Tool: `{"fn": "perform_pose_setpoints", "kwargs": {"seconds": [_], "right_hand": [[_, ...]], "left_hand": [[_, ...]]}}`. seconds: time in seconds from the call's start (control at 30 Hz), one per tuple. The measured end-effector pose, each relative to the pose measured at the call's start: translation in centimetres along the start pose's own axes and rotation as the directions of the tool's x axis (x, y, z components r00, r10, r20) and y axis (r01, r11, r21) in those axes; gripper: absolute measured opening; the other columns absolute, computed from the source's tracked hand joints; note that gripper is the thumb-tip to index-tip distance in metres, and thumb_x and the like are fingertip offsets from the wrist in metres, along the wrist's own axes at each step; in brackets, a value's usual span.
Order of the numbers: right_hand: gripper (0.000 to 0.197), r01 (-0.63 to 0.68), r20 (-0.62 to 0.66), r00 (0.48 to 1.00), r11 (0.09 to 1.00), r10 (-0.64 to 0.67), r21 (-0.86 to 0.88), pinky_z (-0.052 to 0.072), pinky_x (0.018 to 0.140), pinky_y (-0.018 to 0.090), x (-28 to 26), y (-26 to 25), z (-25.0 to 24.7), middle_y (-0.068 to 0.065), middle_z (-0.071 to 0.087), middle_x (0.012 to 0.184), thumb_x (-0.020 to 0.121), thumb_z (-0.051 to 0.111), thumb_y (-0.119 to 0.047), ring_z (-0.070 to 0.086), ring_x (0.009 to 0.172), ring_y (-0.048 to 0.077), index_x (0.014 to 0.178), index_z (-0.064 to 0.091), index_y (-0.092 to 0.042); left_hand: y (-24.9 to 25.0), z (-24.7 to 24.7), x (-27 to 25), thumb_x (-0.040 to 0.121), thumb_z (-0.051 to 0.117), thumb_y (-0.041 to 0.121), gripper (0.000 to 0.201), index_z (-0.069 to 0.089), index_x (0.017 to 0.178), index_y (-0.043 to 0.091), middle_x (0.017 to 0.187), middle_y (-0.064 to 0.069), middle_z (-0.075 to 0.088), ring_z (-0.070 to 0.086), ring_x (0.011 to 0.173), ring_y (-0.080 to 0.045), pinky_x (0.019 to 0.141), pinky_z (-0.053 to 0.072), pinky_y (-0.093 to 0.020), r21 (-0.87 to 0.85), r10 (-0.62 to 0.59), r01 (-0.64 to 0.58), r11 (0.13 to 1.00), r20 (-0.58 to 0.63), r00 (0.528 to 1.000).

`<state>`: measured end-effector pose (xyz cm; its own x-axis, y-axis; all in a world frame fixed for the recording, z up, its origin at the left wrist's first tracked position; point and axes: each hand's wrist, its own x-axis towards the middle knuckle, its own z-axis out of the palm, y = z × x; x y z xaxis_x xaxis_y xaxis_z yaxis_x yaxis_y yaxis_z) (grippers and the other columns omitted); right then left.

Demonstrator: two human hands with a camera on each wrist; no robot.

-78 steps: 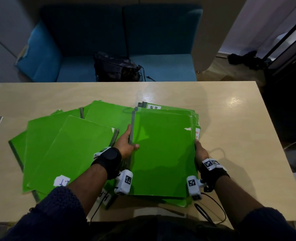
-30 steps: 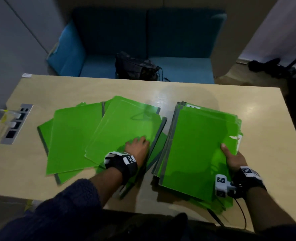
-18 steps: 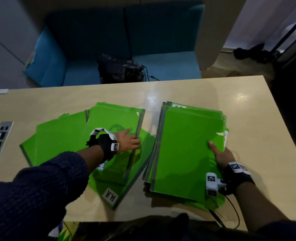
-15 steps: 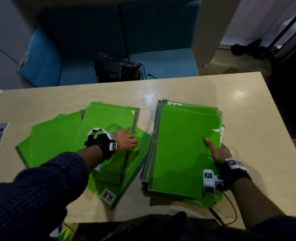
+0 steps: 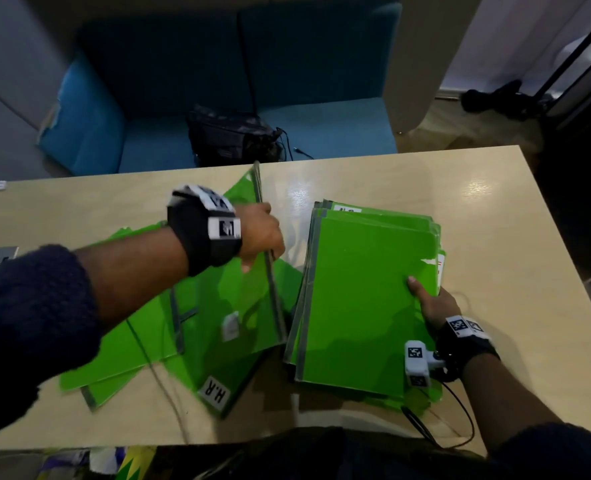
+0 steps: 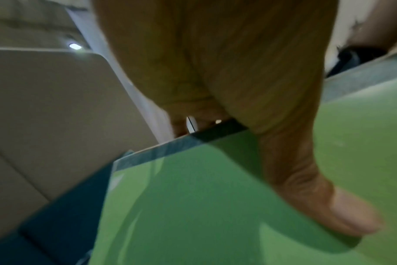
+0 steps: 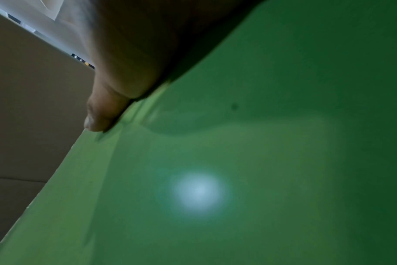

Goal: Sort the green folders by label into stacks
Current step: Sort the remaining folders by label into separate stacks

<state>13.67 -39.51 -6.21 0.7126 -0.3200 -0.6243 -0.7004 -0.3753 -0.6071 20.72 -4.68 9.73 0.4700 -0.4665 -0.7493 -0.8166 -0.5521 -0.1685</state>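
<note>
My left hand point(image 5: 259, 233) grips a green folder point(image 5: 249, 289) by its grey spine edge and holds it tilted up above the left pile; the thumb point(image 6: 317, 200) lies on its green cover point(image 6: 193, 206). Beneath it lies a spread of green folders point(image 5: 138, 341), one bearing a white label "H.R" point(image 5: 214, 393). On the right sits a neat stack of green folders point(image 5: 363, 299). My right hand point(image 5: 432, 306) holds that stack at its right edge, thumb on the top cover point(image 7: 215, 179), fingers hidden underneath.
The folders lie on a light wooden table point(image 5: 495, 220). A blue sofa point(image 5: 322, 126) with a dark bag point(image 5: 231, 136) stands behind the far edge. A socket panel point(image 5: 3, 254) is set in the table at far left. A cable point(image 5: 460, 420) trails from my right wrist.
My left hand has taken hold of the top folder of the left pile and lifted it up on edge. The right hand stays on the right stack.
</note>
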Motion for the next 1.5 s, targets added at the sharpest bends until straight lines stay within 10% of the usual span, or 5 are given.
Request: {"fn": "perform_pose_setpoints", "kwargs": {"seconds": [0.27, 0.6, 0.97, 1.13, 1.5], "right_hand": [[0.069, -0.003, 0.018, 1.000, 1.000, 0.002, 0.031, 0.048, 0.076, 0.036, -0.3, 0.1, 0.0, 0.020, 0.065, 0.107, 0.086, 0.062, -0.061, 0.059, 0.082, 0.031, 0.130, 0.061, -0.007], [0.090, 0.032, 0.056, 0.998, 0.999, -0.031, -0.023, 0.051, 0.073, 0.037, -0.9, 0.2, -0.5, 0.022, 0.065, 0.119, 0.081, 0.046, -0.080, 0.063, 0.087, 0.033, 0.140, 0.053, -0.012], [0.111, -0.005, 0.014, 1.000, 1.000, 0.005, 0.001, 0.047, 0.076, 0.037, -1.4, -0.4, -0.3, 0.026, 0.064, 0.123, 0.068, 0.036, -0.091, 0.062, 0.094, 0.035, 0.136, 0.056, -0.006], [0.150, -0.025, 0.022, 0.999, 0.999, 0.026, -0.030, 0.044, 0.079, 0.034, -0.6, -0.1, -0.5, 0.026, 0.060, 0.132, 0.035, 0.020, -0.109, 0.061, 0.102, 0.036, 0.139, 0.055, -0.007], [0.083, -0.056, 0.047, 0.997, 0.998, 0.054, 0.032, 0.041, 0.100, 0.040, -2.2, -1.1, 1.0, 0.029, 0.050, 0.143, 0.097, 0.019, -0.065, 0.051, 0.127, 0.043, 0.145, 0.047, -0.003]], "left_hand": [[-4.8, -6.5, -6.3, 0.080, 0.079, 0.019, 0.029, 0.069, 0.106, 0.015, 0.095, 0.001, 0.069, 0.063, 0.088, -0.017, 0.077, 0.045, -0.025, -0.736, -0.361, -0.029, 0.676, -0.365, 0.858], [-3.6, -1.0, -0.9, 0.084, 0.075, 0.024, 0.027, 0.067, 0.109, 0.015, 0.105, -0.009, 0.073, 0.067, 0.081, -0.016, 0.082, 0.053, -0.032, -0.977, -0.800, -0.208, -0.039, -0.094, 0.592], [-2.1, 1.2, -1.3, 0.090, 0.064, 0.008, 0.026, 0.064, 0.116, 0.008, 0.079, 0.008, 0.076, 0.070, 0.073, -0.012, 0.075, 0.059, -0.033, -0.782, -0.745, -0.454, -0.427, 0.019, 0.667], [5.3, 5.6, 5.5, 0.081, 0.076, 0.021, 0.039, 0.064, 0.117, 0.010, 0.113, -0.011, 0.071, 0.068, 0.098, -0.025, 0.092, 0.054, -0.043, -0.875, -0.715, -0.258, -0.410, 0.133, 0.686], [11.9, 7.1, 9.7, 0.089, 0.069, 0.031, 0.071, 0.031, 0.144, 0.007, 0.134, -0.015, 0.052, 0.054, 0.123, -0.034, 0.094, 0.047, -0.035, -0.978, -0.667, 0.047, -0.203, 0.173, 0.725]]}}
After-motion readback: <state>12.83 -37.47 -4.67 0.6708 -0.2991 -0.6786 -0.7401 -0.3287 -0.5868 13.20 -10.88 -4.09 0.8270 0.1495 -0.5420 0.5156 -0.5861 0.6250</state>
